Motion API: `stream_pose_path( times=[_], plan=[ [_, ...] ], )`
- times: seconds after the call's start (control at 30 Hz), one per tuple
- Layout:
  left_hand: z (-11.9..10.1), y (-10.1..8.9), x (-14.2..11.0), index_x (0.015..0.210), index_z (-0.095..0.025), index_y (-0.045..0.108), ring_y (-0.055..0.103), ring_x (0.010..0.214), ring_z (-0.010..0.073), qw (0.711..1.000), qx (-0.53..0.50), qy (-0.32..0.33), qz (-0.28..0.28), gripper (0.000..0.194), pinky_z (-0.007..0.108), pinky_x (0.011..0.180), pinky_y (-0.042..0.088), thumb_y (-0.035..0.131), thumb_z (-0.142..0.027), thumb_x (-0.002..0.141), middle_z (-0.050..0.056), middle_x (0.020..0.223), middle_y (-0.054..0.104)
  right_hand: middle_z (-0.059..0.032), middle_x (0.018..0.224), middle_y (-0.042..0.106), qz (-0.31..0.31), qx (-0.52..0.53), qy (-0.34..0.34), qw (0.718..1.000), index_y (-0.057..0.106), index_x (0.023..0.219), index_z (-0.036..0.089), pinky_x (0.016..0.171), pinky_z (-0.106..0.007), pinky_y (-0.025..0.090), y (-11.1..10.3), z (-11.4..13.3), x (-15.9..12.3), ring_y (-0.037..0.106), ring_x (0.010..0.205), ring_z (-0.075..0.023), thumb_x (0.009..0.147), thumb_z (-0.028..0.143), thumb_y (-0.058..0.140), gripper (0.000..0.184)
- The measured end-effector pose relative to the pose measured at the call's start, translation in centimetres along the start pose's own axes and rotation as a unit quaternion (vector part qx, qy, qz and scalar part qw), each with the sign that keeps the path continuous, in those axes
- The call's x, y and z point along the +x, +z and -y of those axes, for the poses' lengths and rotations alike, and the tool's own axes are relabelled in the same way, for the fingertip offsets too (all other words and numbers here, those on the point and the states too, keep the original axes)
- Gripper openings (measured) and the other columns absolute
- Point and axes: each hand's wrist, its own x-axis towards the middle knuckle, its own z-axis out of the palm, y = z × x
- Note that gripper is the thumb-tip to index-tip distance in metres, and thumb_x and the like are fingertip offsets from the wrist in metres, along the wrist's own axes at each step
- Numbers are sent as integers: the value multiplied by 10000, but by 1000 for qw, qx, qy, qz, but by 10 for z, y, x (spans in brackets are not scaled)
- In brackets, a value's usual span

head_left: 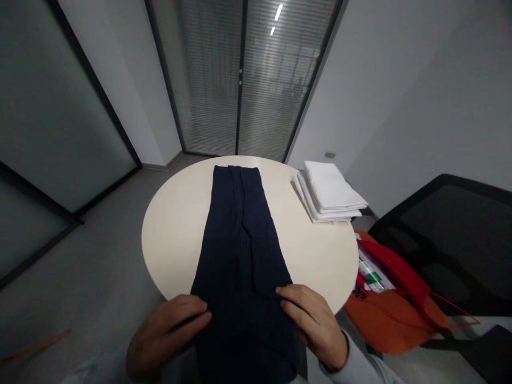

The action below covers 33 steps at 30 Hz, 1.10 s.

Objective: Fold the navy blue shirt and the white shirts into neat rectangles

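Observation:
A long dark navy garment [240, 250], which looks like trousers, lies lengthwise over the round table. Its far end is narrow and flat, and a raised crease runs down its middle. The near end hangs past the table's front edge toward me. My left hand [170, 333] pinches the garment's left side near that edge. On the opposite side, my right hand [314, 322] has its fingers over the fabric's right border, its thumb hidden beneath. Both hands are closed at about the same distance from me.
The cream round table [176, 224] carries a stack of folded white cloths [332, 189] at its right rim. To the right stands a chair with an orange seat [394, 325], holding a red bag [396, 266] and a clear packet [372, 274]. Glass partitions [240, 96] rise behind.

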Motion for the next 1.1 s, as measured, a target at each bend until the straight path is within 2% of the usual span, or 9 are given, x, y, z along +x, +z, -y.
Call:
stream_pose_path(
  times=[0.13,0.27,0.4,0.5,0.63,0.77,0.9,1.0,1.1],
  plan=[
    [13,-7,24,1259,-197,718,674,1138,240,995,-72,22,-64,308,367,918,621,503,-136,1047,115,1155,699,-125,1179,715,-109,56,65,990,586,955,228,820,-368,585,0,-5,18,690,1058,-219,1010,79,436,218],
    [23,-20,52,1243,-170,718,664,1168,256,994,-76,55,-51,297,374,912,620,520,-111,1029,134,1173,704,-87,1193,705,-163,66,132,976,492,843,240,848,-343,555,-4,-8,41,680,1078,-201,946,11,454,254],
    [26,-29,61,1254,-122,691,664,1194,262,994,-54,88,-21,318,380,924,620,492,-68,1012,176,1226,719,-86,1217,700,-74,97,111,986,530,915,240,880,-343,545,-13,-9,47,669,1095,-197,955,21,402,257],
    [26,-28,58,1236,-117,683,672,1182,279,994,-68,79,-35,314,418,902,632,471,-95,1006,199,1251,714,-92,1203,703,4,133,109,985,585,1001,235,898,-339,549,-20,-8,41,667,1107,-200,966,31,389,285],
    [29,-24,52,1278,-142,672,649,1218,285,995,-55,82,5,364,426,924,629,497,-77,965,183,1254,715,-89,1249,687,11,132,112,985,633,1053,244,946,-343,537,-26,-6,31,646,1166,-211,971,41,418,306],
    [36,-22,47,1269,-222,694,586,1317,300,994,-6,16,107,435,482,1040,567,508,-15,934,159,1477,589,-92,1387,615,61,89,150,983,656,1106,262,997,-327,513,-29,-8,26,608,1248,-205,985,59,372,369],
    [36,-18,40,1292,-255,669,659,1208,254,984,-10,-53,169,348,425,1025,571,537,-138,992,124,1434,628,-67,1135,687,124,122,200,964,626,1152,265,876,-289,539,-33,-1,27,670,1052,-182,1018,128,349,337],
    [28,-8,34,1147,-238,671,677,1189,250,977,-55,-139,155,191,366,984,587,655,-298,967,111,1382,656,-42,983,686,117,130,220,960,624,1099,257,797,-300,542,-32,7,28,677,913,-191,1040,257,418,214],
    [21,5,32,1114,-232,622,696,1147,253,964,-71,-237,95,215,377,962,595,689,-325,932,103,1266,700,-25,912,681,75,93,231,966,607,991,247,726,-287,543,-22,9,26,680,825,-184,1025,340,563,108]
  ],
)
